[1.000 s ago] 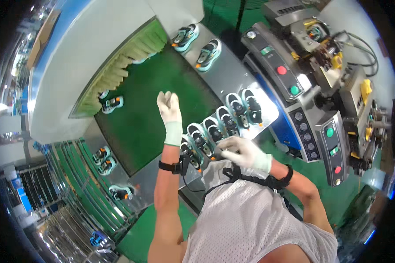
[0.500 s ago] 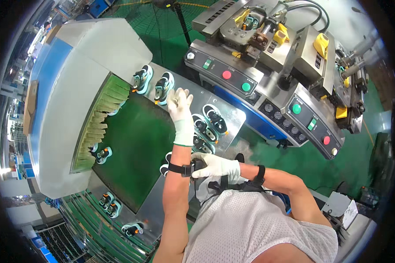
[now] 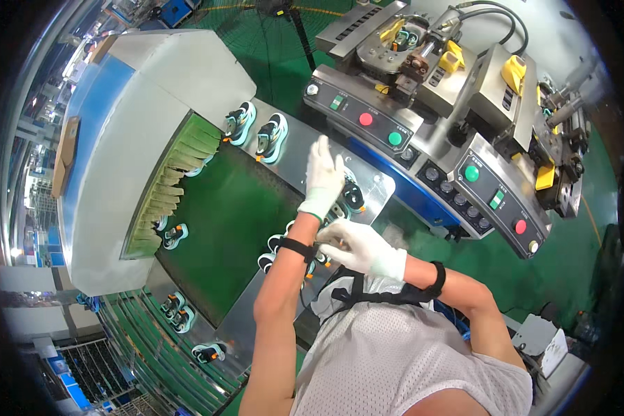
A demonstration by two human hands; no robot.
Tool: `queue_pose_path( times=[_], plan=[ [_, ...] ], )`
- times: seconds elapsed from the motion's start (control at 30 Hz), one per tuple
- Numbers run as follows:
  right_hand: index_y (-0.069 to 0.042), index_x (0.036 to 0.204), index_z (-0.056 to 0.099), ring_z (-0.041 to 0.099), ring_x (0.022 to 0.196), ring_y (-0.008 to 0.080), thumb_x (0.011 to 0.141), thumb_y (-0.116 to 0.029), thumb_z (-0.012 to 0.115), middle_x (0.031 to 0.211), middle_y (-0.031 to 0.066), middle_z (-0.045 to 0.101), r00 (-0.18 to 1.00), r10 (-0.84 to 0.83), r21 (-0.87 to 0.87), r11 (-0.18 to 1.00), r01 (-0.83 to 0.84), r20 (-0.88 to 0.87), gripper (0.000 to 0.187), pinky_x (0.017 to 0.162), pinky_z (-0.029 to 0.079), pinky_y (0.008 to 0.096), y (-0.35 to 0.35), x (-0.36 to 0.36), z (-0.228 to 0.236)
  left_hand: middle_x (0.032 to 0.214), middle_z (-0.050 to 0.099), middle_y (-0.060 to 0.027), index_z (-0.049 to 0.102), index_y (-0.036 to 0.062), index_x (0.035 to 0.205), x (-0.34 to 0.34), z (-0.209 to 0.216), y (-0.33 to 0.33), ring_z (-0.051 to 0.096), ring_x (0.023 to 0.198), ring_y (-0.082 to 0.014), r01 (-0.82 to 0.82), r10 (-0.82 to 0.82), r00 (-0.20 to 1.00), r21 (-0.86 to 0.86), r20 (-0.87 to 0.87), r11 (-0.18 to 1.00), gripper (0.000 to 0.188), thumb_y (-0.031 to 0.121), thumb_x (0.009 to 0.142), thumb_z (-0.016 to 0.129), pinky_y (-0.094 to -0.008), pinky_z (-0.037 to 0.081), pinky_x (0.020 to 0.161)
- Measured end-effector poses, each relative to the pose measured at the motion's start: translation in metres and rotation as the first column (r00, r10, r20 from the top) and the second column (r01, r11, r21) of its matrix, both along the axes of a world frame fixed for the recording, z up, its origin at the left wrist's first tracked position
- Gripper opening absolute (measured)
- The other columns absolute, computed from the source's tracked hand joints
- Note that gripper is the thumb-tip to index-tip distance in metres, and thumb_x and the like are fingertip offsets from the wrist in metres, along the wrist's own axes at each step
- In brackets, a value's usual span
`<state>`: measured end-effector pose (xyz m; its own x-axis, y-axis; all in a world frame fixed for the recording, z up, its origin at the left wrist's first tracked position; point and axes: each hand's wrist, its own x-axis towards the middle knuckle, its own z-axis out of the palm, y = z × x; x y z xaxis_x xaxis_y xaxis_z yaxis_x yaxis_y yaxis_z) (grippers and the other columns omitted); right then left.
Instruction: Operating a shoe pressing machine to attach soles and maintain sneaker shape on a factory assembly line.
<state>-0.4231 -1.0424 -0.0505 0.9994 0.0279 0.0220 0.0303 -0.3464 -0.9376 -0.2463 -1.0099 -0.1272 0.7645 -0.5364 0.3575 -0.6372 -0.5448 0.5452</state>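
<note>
My left hand (image 3: 324,179), in a white glove, stretches out over the metal ledge with its fingers straight and nothing in them. A black strap (image 3: 297,249) circles that wrist. Beside the strap is my right hand (image 3: 364,248), also gloved in white, its fingers bent and thumb apart, with a gap between them; whether they touch the strap is unclear. Past my left fingertips stand a black-and-aqua shoe (image 3: 272,139) and another such shoe (image 3: 240,123). A black shoe (image 3: 353,191) lies right of my left hand, and more shoes are partly hidden under my arms.
At left stands a grey machine (image 3: 156,83) with a green strip curtain (image 3: 166,187) over a green conveyor belt (image 3: 232,229). More shoes (image 3: 178,313) rest on the near-left ledge. A press with a button panel (image 3: 360,114) is on the right, beside a second control panel (image 3: 496,197).
My left hand has moved right and slightly nearer, its fingers straightening. My right hand has shifted right and up a little, and the black box on the wrist strap no longer shows.
</note>
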Motion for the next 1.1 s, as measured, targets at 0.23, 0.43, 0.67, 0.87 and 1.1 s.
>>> queue_pose_path(
  times=[0.23,0.43,0.67,0.87,1.1],
  plan=[
    [-0.003,0.087,0.072,0.068,0.078,0.0314,0.088,-0.039,0.059,0.078,0.0150,0.069,0.997,0.078,-0.392,0.918,-0.064,0.022,0.038,0.073,0.053,0.0390,0.000,0.050,0.009,0.104,0.062,-0.0093,0.055,0.0092,0.109,-0.060,-0.057,-0.025,0.059,0.101,-0.0273,0.368,-0.490,0.871,0.619,0.030,0.693,0.026,0.014,0.083,0.059,-0.0426,0.046,0.083],
    [0.000,0.086,0.071,0.068,0.081,0.0346,0.080,-0.049,0.060,0.085,0.0192,0.070,0.908,0.219,-0.403,0.841,-0.362,-0.357,0.050,0.076,0.053,0.0403,-0.005,0.064,0.007,0.103,0.062,-0.0103,0.057,0.0093,0.106,-0.106,-0.092,-0.031,0.060,0.100,-0.0285,0.428,-0.476,0.875,0.610,-0.093,0.667,0.023,0.015,0.084,0.058,-0.0430,0.046,0.083],
    [0.004,0.090,0.070,0.067,0.085,0.0350,0.074,-0.042,0.071,0.087,0.0215,0.070,0.821,0.245,-0.200,0.897,-0.394,-0.516,0.049,0.076,0.053,0.0391,-0.005,0.064,-0.006,0.104,0.063,-0.0109,0.057,0.0082,0.106,-0.114,-0.101,-0.019,0.061,0.100,-0.0295,0.449,-0.454,0.878,0.581,-0.149,0.678,0.023,0.016,0.085,0.057,-0.0438,0.046,0.084],
    [0.001,0.087,0.072,0.068,0.076,0.0261,0.069,-0.034,0.077,0.079,0.0147,0.070,0.831,0.123,-0.110,0.970,-0.215,-0.543,0.039,0.070,0.053,0.0360,0.008,0.061,-0.010,0.104,0.063,-0.0114,0.057,0.0073,0.106,-0.116,-0.101,-0.013,0.061,0.100,-0.0304,0.458,-0.442,0.880,0.562,-0.176,0.688,0.022,0.017,0.086,0.057,-0.0444,0.046,0.084],
    [-0.003,0.075,0.061,0.042,0.041,0.0098,0.083,-0.025,0.067,0.053,0.0003,0.049,0.631,0.244,0.527,0.791,0.310,-0.737,0.023,0.037,0.030,0.0257,0.008,0.047,-0.010,0.104,0.063,-0.0120,0.057,0.0063,0.106,-0.114,-0.099,-0.006,0.061,0.099,-0.0314,0.472,-0.432,0.877,0.536,-0.207,0.700,0.022,0.018,0.087,0.056,-0.0451,0.047,0.084]
  ],
)
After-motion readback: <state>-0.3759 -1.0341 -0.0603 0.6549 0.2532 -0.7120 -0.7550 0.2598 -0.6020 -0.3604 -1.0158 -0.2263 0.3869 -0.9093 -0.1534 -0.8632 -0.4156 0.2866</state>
